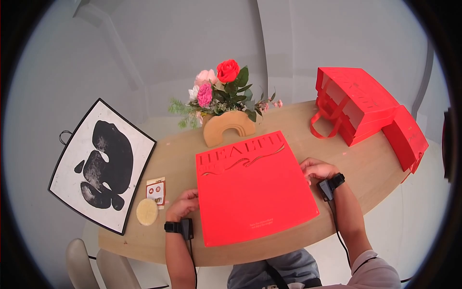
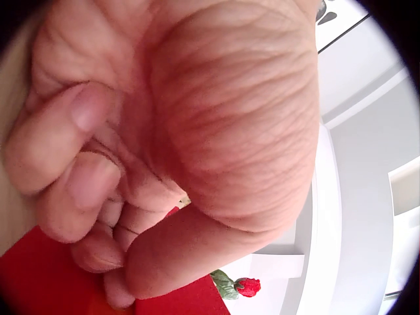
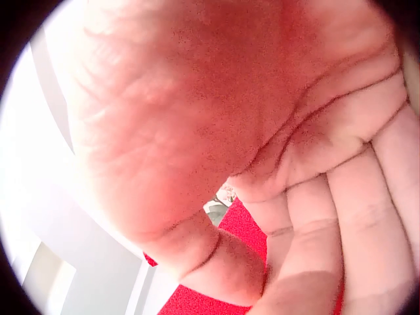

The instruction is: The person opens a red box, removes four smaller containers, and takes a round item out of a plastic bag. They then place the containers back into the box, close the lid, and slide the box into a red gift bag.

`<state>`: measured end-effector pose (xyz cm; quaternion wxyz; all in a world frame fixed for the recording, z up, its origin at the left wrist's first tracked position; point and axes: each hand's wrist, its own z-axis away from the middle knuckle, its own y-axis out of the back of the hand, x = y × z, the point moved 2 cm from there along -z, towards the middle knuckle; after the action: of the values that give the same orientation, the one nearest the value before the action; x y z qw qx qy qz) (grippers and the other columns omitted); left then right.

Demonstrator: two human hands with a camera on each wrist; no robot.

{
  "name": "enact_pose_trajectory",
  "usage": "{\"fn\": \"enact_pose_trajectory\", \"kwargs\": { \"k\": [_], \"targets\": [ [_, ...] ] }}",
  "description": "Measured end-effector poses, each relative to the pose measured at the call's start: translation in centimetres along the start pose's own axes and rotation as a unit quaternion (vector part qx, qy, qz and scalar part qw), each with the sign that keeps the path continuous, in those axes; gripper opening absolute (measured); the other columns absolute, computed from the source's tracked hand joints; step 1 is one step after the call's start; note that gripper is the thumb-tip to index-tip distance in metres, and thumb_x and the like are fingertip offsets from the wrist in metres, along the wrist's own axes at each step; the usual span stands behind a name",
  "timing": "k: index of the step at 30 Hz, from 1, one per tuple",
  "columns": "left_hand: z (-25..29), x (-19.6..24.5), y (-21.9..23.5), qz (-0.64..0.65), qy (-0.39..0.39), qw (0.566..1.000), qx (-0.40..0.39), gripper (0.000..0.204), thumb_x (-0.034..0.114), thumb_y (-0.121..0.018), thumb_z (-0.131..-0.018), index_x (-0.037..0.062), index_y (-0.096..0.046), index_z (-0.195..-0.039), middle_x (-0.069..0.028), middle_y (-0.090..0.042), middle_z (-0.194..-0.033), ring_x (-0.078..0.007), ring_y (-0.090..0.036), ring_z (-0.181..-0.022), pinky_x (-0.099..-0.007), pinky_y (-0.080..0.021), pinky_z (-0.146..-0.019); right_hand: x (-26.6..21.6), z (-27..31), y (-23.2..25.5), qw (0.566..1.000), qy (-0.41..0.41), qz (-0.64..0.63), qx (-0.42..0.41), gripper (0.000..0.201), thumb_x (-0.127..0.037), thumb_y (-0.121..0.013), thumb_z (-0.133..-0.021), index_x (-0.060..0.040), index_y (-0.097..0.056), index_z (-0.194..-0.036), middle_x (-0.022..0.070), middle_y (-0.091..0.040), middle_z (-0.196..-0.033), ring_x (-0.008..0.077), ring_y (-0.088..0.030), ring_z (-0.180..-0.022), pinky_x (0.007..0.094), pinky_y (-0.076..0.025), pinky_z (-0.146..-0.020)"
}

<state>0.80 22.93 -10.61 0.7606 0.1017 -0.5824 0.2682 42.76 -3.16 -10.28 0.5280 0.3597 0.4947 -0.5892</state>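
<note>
A large flat red box (image 1: 255, 192) with HEALTH lettering and a cut-out wavy line lies tilted before me over the table's near half. At its left edge, my left hand (image 1: 184, 204) grips the side, with the thumb and index fingertip meeting at the red edge in the left wrist view; the other fingers curl toward the palm. My right hand (image 1: 318, 169) holds the opposite edge near its upper part. In the right wrist view, red board (image 3: 246, 226) shows between thumb and fingers. The box hides some fingertips in the head view.
Behind the box stands an arch-shaped tan vase (image 1: 228, 126) of flowers. A red bag (image 1: 358, 106) lies on its side at the back right, beside another red piece (image 1: 406, 137). To the left are a black-and-white printed bag (image 1: 103, 168), small cards (image 1: 156, 191) and a round pale disc (image 1: 147, 212).
</note>
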Motion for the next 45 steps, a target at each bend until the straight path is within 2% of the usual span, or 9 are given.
{"fn": "enact_pose_trajectory", "kwargs": {
  "k": [5,8,11,13,20,22,29,37,45],
  "targets": [
    [-0.3,-0.9,0.8,0.034,0.009,0.999,-0.020,0.042,0.008,-0.065,-0.087,-0.0019,-0.065,-0.127,0.0049,-0.062,-0.085,-0.0008,-0.038,-0.058,-0.0171,-0.027,-0.052,0.0,-0.3,0.0,1.000,0.014,-0.021,-0.003,0.030,-0.012,-0.050,-0.090,0.0121,-0.067,-0.099,0.0118,-0.064,-0.063,0.0240,-0.069,-0.059,0.0361,-0.060,-0.060],
    [-0.3,-0.7,0.8,0.043,0.013,0.998,-0.045,0.039,0.006,-0.063,-0.088,-0.0026,-0.065,-0.126,0.0039,-0.062,-0.084,-0.0016,-0.038,-0.058,-0.0176,-0.027,-0.051,-0.2,-0.1,-0.4,0.996,0.007,-0.085,-0.012,0.026,-0.011,-0.058,-0.085,0.0116,-0.068,-0.090,0.0165,-0.069,-0.069,0.0208,-0.065,-0.053,0.0298,-0.055,-0.054],
    [-0.4,-0.9,1.1,0.063,0.017,0.996,-0.062,0.029,0.006,-0.062,-0.089,-0.0011,-0.067,-0.117,0.0013,-0.065,-0.083,-0.0024,-0.042,-0.056,-0.0192,-0.028,-0.050,-0.1,-0.3,-0.2,0.997,0.001,-0.073,0.003,0.027,-0.012,-0.056,-0.084,0.0121,-0.068,-0.089,0.0165,-0.068,-0.067,0.0214,-0.064,-0.051,0.0313,-0.054,-0.052],
    [-0.6,-1.1,1.3,0.063,0.024,0.996,-0.057,0.029,0.006,-0.061,-0.090,-0.0015,-0.067,-0.117,0.0006,-0.065,-0.083,-0.0025,-0.041,-0.056,-0.0190,-0.028,-0.050,0.4,-0.8,0.5,1.000,-0.002,-0.018,-0.005,0.033,-0.011,-0.045,-0.084,0.0142,-0.066,-0.090,0.0159,-0.061,-0.057,0.0292,-0.067,-0.054,0.0386,-0.059,-0.056],
    [-0.7,-1.3,1.6,0.081,0.043,0.995,-0.046,0.031,0.011,-0.059,-0.092,-0.0031,-0.064,-0.119,-0.0008,-0.062,-0.082,-0.0029,-0.040,-0.055,-0.0184,-0.027,-0.048,0.6,-0.8,0.0,0.999,0.006,-0.038,0.014,0.032,-0.010,-0.047,-0.083,0.0141,-0.067,-0.089,0.0185,-0.068,-0.068,0.0250,-0.067,-0.055,0.0360,-0.058,-0.056],
    [-0.7,-1.4,1.7,0.089,0.042,0.994,-0.049,0.032,0.013,-0.060,-0.091,-0.0034,-0.064,-0.118,-0.0005,-0.062,-0.081,-0.0030,-0.040,-0.054,-0.0185,-0.026,-0.047,0.3,-0.3,-0.5,0.995,-0.011,-0.049,0.088,0.032,-0.010,-0.048,-0.082,0.0138,-0.067,-0.090,0.0195,-0.070,-0.073,0.0230,-0.068,-0.056,0.0337,-0.058,-0.058],
    [-0.6,-1.4,1.5,0.075,0.026,0.995,-0.060,0.032,0.009,-0.059,-0.080,-0.0028,-0.065,-0.110,0.0004,-0.058,-0.074,-0.0034,-0.038,-0.049,-0.0192,-0.026,-0.045,0.0,0.3,-0.9,0.996,0.000,-0.055,0.063,0.030,-0.011,-0.054,-0.080,0.0131,-0.068,-0.090,0.0180,-0.071,-0.073,0.0224,-0.068,-0.058,0.0317,-0.056,-0.059],
    [-0.6,-1.7,1.9,0.069,0.022,0.995,-0.066,0.027,0.004,-0.059,-0.085,0.0024,-0.068,-0.110,0.0003,-0.060,-0.075,-0.0042,-0.037,-0.051,-0.0205,-0.024,-0.047,0.6,-0.2,-0.2,0.998,-0.001,-0.056,-0.015,0.026,-0.007,-0.056,-0.078,0.0118,-0.068,-0.091,0.0172,-0.070,-0.074,0.0229,-0.068,-0.060,0.0335,-0.056,-0.061],
    [-0.5,-1.0,0.9,0.065,0.021,0.997,-0.037,0.031,0.003,-0.056,-0.074,-0.0024,-0.067,-0.102,-0.0011,-0.059,-0.072,-0.0039,-0.038,-0.048,-0.0197,-0.027,-0.044,0.9,-0.1,-0.2,0.998,-0.003,-0.059,0.021,0.027,-0.007,-0.056,-0.078,0.0119,-0.069,-0.092,0.0164,-0.070,-0.074,0.0218,-0.068,-0.059,0.0327,-0.057,-0.060]
  ]
}}
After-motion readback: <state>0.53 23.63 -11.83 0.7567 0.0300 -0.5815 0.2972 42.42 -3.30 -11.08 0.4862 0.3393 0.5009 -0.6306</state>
